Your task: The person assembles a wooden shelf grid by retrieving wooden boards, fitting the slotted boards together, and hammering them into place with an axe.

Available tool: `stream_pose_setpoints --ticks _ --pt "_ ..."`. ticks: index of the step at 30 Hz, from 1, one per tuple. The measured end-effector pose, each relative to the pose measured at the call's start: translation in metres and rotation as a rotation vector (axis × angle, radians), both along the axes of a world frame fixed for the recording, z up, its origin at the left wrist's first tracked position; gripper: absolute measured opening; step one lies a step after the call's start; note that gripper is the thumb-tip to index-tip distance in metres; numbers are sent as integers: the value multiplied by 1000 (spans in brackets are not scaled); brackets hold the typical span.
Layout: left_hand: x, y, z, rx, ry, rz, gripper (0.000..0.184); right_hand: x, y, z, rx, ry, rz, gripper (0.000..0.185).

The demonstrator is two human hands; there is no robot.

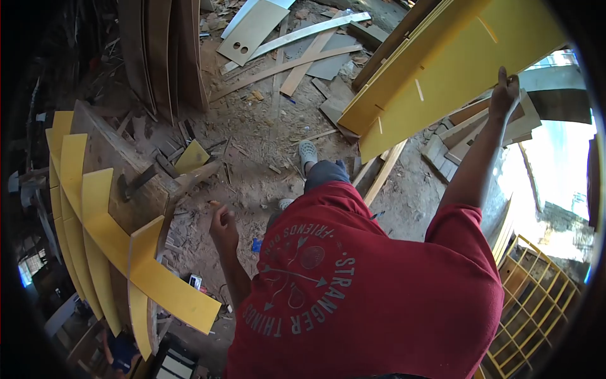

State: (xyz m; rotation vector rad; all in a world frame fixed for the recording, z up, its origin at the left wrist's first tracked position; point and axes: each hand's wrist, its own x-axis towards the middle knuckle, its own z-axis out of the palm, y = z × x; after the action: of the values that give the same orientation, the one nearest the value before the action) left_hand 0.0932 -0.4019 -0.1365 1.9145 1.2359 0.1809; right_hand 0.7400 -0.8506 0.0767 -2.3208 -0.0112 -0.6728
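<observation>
At the upper right, my right hand (505, 98) grips the edge of a large yellow panel (442, 79), with my arm stretched out. Short pale slots run across the panel, and it leans beside other upright boards. My left hand (224, 228) hangs free over the littered floor, its fingers loosely curled and a little apart, with nothing visible in them. Left of that hand, interlocked yellow strips (104, 234) form a slotted lattice against a wooden workbench (113, 148). A hammer (136, 181) rests on the bench near a small yellow offcut (191, 156).
Tall brown sheets (167, 57) stand at the upper left. Loose planks (309, 60) and scraps cover the dirt floor ahead. A yellow grid (533, 303) stands at the lower right, near stacked boards (467, 139). Part of another person (120, 347) shows at the lower left.
</observation>
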Motion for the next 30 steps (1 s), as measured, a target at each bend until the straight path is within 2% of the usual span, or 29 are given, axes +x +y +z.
stream_pose_setpoints --ticks 2,3,4,5,6,7,8,10,11,12,13,16,22,23,24,25,26,28,29,30 --pt "1 -9 -12 -32 -37 -113 32 1 -46 -30 -151 -153 26 44" --pt "-5 -10 -12 -19 -77 -151 31 29 -93 -68 -259 -298 113 39" --pt "-36 -5 -76 -26 -235 -183 32 55 -140 -104 -376 -452 193 37" --pt "-30 -15 -59 58 -198 -215 34 76 -184 -136 -491 -605 260 37" --pt "-24 -24 -30 28 -216 -179 37 73 -199 -154 173 -306 647 39" --pt "-23 -33 -7 42 -220 -151 34 46 -178 -147 -445 -576 357 39" --pt "-28 -38 -5 75 -218 -174 34 14 -157 -127 -375 -614 258 37" --pt "-43 -48 -11 -73 -339 -120 34 -65 -78 -100 54 -509 149 40" --pt "-52 -51 -12 -25 -349 -112 32 -105 -46 -87 133 -473 114 45" --pt "-61 -54 -7 14 -357 -116 31 -156 -6 -65 164 -355 22 56" --pt "-71 -55 -1 40 -359 -123 31 -170 2 -68 88 -257 -48 63" --pt "-100 -84 1 44 -385 -122 30 -214 36 -69 -20 -253 -97 60" --pt "-147 -104 13 -45 -463 -81 32 -283 77 -25 20 -427 129 64" --pt "-147 -104 16 -55 -498 -84 33 -292 77 -8 -128 -429 99 62" --pt "-142 -99 21 -55 -535 -107 35 -317 92 13 -160 -683 266 54" --pt "-137 -100 23 -202 -665 -98 44 -286 83 4 -596 -640 106 48" --pt "-131 -98 44 -179 -658 -149 53 -257 76 -5 -1015 -660 -37 42" --pt "-107 -91 74 -108 -729 -197 61 -290 98 -5 63 -558 441 51" --pt "-99 -89 94 -20 -772 -220 69 -342 121 15 99 -557 527 52" --pt "-97 -89 135 -15 -824 -231 76 -334 117 4 187 -292 748 54"
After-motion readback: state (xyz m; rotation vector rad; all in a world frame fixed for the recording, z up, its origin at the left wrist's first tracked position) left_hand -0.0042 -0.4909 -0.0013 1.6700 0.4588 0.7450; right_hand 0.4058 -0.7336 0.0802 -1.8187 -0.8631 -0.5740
